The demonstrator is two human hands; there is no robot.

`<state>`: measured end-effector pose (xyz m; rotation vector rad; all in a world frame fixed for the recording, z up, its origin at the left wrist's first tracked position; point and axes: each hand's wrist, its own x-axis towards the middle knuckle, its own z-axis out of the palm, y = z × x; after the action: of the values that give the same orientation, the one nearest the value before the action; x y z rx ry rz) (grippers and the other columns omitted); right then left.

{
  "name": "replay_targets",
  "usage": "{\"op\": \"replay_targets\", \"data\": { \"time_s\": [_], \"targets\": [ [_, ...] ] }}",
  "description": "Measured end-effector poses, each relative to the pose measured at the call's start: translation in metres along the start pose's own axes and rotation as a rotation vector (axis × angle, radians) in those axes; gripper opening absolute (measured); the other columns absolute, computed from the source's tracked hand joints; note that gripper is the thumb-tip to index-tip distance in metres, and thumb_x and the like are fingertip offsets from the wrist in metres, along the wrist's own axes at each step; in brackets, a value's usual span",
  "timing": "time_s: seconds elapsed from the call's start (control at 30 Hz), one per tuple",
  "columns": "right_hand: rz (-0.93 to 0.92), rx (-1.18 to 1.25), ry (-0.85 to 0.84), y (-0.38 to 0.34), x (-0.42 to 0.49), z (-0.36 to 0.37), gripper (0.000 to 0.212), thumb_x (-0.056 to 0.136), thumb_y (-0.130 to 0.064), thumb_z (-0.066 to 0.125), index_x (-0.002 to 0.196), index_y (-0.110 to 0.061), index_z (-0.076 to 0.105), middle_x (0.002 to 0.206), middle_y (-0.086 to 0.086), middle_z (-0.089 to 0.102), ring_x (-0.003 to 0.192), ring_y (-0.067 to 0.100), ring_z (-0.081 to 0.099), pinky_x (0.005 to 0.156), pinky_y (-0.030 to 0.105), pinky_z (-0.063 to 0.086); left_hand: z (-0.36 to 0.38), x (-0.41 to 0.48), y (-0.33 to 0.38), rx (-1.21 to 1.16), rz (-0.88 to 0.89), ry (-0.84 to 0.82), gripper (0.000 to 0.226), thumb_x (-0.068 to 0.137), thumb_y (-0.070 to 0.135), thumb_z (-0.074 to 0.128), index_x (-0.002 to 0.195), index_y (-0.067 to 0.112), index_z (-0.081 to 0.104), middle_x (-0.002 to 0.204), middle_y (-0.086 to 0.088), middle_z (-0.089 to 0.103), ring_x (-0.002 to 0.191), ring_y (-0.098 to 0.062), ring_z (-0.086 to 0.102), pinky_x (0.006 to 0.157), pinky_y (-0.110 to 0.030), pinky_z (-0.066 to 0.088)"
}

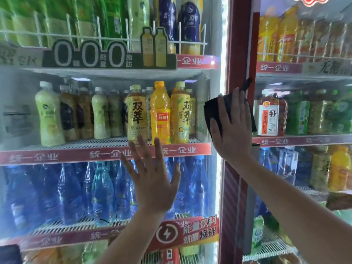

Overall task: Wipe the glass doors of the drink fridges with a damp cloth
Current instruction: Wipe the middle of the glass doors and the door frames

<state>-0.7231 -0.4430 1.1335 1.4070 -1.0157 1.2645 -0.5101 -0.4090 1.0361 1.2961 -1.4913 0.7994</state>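
A right hand (231, 128) presses a dark cloth (213, 111) flat against a drink fridge's glass door (95, 115), beside its red frame (238, 54); the cloth lies under the spread fingers (237, 100). The left hand (152, 180), fingers splayed and empty, rests lower left, before blue water bottles (102, 189).

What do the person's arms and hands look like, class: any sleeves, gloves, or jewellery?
Both hands are bare: no gloves on the left hand or the right hand. No rings, watch or bracelet show on fingers or wrists. Both forearms are uncovered as far as the picture's edge, so no sleeves are in view. Fingernails look short and unpainted.
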Motion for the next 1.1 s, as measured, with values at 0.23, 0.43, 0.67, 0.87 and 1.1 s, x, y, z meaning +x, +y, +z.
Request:
{"op": "replay_targets", "data": {
  "time_s": [0.23, 0.43, 0.67, 0.87, 1.1],
  "targets": [
    [-0.006, 0.023, -0.082, -0.009, -0.067, -0.003, 0.057, 0.103, -0.033, 0.041, 0.153, -0.006, 0.034, 0.158, 0.031, 0.020, 0.151, 0.041, 0.010, 0.124, 0.050, 0.010, 0.005, -0.016, -0.010, -0.045, 0.080, 0.010, 0.073, 0.096, 0.042, 0.050, 0.155, 0.006, 0.025, 0.162, -0.028, 0.007, 0.150, -0.046, 0.003, 0.118, -0.062, 0.015],
    [-0.042, 0.042, -0.205, -0.024, -0.163, -0.005, 0.055, 0.103, -0.041, 0.033, 0.150, -0.012, 0.033, 0.152, 0.033, 0.033, 0.149, 0.042, 0.018, 0.123, 0.051, 0.013, 0.004, -0.037, -0.025, -0.124, 0.132, 0.001, 0.067, 0.098, 0.038, 0.047, 0.153, 0.005, 0.030, 0.162, -0.024, 0.012, 0.151, -0.039, 0.009, 0.121, -0.057, 0.015],
    [-0.332, 0.013, -0.310, -0.009, -0.171, -0.008, 0.056, 0.103, -0.042, 0.038, 0.153, -0.018, 0.029, 0.159, 0.025, 0.021, 0.153, 0.036, 0.006, 0.124, 0.050, 0.011, -0.007, -0.064, -0.040, -0.203, 0.208, -0.003, 0.062, 0.097, 0.039, 0.045, 0.149, 0.006, 0.040, 0.161, -0.017, 0.024, 0.152, -0.030, 0.016, 0.122, -0.051, 0.013],
    [-0.414, 0.021, -0.274, -0.022, -0.097, -0.006, 0.052, 0.105, -0.046, 0.039, 0.152, -0.024, 0.038, 0.159, 0.026, 0.020, 0.152, 0.037, 0.010, 0.124, 0.049, 0.010, -0.013, -0.058, -0.071, -0.303, 0.295, 0.047, 0.058, 0.094, 0.037, 0.049, 0.146, 0.012, 0.041, 0.158, -0.014, 0.030, 0.149, -0.033, 0.024, 0.118, -0.056, 0.022],
    [-0.062, 0.072, -0.141, -0.085, -0.068, 0.007, 0.053, 0.104, -0.037, 0.044, 0.154, -0.019, 0.034, 0.159, 0.027, 0.021, 0.151, 0.040, 0.013, 0.124, 0.050, 0.010, -0.027, -0.053, -0.114, 0.052, 0.004, -0.138, 0.085, 0.093, 0.064, 0.037, 0.158, 0.014, 0.016, 0.164, -0.020, -0.005, 0.151, -0.040, -0.006, 0.119, -0.062, 0.002]
  ]
}}
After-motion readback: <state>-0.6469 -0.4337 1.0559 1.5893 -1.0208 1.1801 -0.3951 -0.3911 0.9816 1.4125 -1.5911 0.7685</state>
